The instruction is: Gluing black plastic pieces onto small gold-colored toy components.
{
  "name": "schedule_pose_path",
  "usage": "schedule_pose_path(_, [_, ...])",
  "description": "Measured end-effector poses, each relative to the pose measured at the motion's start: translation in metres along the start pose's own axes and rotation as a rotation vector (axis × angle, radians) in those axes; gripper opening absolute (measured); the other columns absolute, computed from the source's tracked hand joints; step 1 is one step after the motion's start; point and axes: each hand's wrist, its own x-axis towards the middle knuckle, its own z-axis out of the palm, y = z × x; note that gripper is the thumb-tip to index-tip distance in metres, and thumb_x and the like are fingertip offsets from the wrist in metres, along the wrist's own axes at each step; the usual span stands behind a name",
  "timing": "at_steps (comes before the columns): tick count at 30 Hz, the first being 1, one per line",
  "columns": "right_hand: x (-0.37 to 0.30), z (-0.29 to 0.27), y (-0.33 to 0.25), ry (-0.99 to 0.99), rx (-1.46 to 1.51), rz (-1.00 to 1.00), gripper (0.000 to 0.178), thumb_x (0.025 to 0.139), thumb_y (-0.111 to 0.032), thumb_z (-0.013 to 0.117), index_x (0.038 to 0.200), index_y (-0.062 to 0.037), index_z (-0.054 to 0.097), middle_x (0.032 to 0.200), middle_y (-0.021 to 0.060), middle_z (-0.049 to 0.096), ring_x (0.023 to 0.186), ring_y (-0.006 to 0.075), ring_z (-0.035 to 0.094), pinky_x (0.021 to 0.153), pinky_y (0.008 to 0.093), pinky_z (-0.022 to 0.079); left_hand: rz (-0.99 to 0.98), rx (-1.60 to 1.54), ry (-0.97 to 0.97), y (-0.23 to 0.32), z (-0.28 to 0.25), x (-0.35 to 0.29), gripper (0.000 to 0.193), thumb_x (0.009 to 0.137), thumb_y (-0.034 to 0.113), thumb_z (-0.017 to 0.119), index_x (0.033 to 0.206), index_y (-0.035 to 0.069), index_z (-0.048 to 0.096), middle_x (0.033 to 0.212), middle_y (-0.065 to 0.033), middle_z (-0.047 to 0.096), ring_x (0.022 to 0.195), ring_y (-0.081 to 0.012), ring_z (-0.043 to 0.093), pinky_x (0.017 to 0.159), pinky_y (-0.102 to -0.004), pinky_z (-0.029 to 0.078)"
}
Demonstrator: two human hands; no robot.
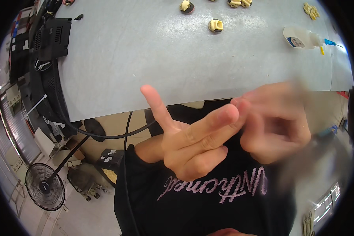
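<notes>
In front of my chest, just off the table's near edge, my left hand point(194, 143) is held up. Its thumb stands out to the side, two fingers stretch toward the right, and the others curl in. I see nothing in its palm. My right hand point(277, 122) is smeared by motion, with its fingers bent into a pinch. Its fingertips meet or overlap the left fingertips. Whatever may lie between them is hidden. A cream and black round part point(215, 25) is on the table beyond both hands.
The grey table point(145, 51) carries another cream part point(186, 6), a heap of small cream pieces point(311, 11) and a clear bottle point(301, 38) with a blue needle tip. A black device point(53, 37) stands at the left. A black cable point(126, 135) hangs near my left arm; a fan point(45, 187) stands beyond.
</notes>
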Motion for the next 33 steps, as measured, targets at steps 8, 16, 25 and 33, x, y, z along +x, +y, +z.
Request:
schedule_pose_path(8, [0.001, -0.002, 0.002, -0.025, 0.011, -0.013, 0.014, 0.074, 0.008, 0.056, 0.087, 0.0027, 0.056, 0.082, 0.0182, 0.060, 0.073, 0.0207, 0.059, 0.065, 0.0255, 0.049, -0.098, -0.152, 0.034, -0.006, 0.003, 0.007, 0.030, 0.072, 0.004, 0.062, 0.058, 0.011, 0.037, 0.104, -0.0157, 0.061, 0.131, -0.0307, 0.023, 0.092, -0.0703, -0.013])
schedule_pose_path(16, [-0.005, -0.002, -0.004, -0.013, 0.042, 0.064, 0.018, 0.075, 0.009, 0.053, 0.092, 0.0030, 0.055, 0.092, 0.0202, 0.057, 0.075, 0.0215, 0.061, 0.068, 0.0274, 0.051, -0.013, -0.026, 0.066, 0.001, 0.005, 0.004, 0.028, 0.073, 0.004, 0.061, 0.058, 0.010, 0.038, 0.105, -0.0162, 0.060, 0.130, -0.0325, 0.022, 0.096, -0.0659, -0.014])
schedule_pose_path(25, [-0.002, 0.005, -0.001, 0.135, -0.114, -0.098, 0.031, 0.067, 0.013, 0.050, 0.094, -0.0011, 0.055, 0.101, 0.0209, 0.051, 0.077, 0.0219, 0.060, 0.066, 0.0252, 0.051, -0.330, -0.073, 0.148, 0.021, 0.008, 0.019, 0.027, 0.088, 0.009, 0.039, 0.062, 0.008, 0.031, 0.083, -0.0122, 0.067, 0.098, -0.0253, 0.060, 0.099, -0.0558, -0.021])
schedule_pose_path(33, [-0.005, 0.003, 0.000, 0.114, -0.223, -0.118, 0.028, 0.063, 0.009, 0.055, 0.088, -0.0028, 0.055, 0.101, 0.0207, 0.049, 0.076, 0.0205, 0.059, 0.064, 0.0255, 0.050, -0.281, -0.057, 0.239, 0.022, 0.015, 0.018, 0.028, 0.085, 0.007, 0.040, 0.058, 0.008, 0.033, 0.075, -0.0109, 0.067, 0.084, -0.0216, 0.065, 0.097, -0.0497, -0.027])
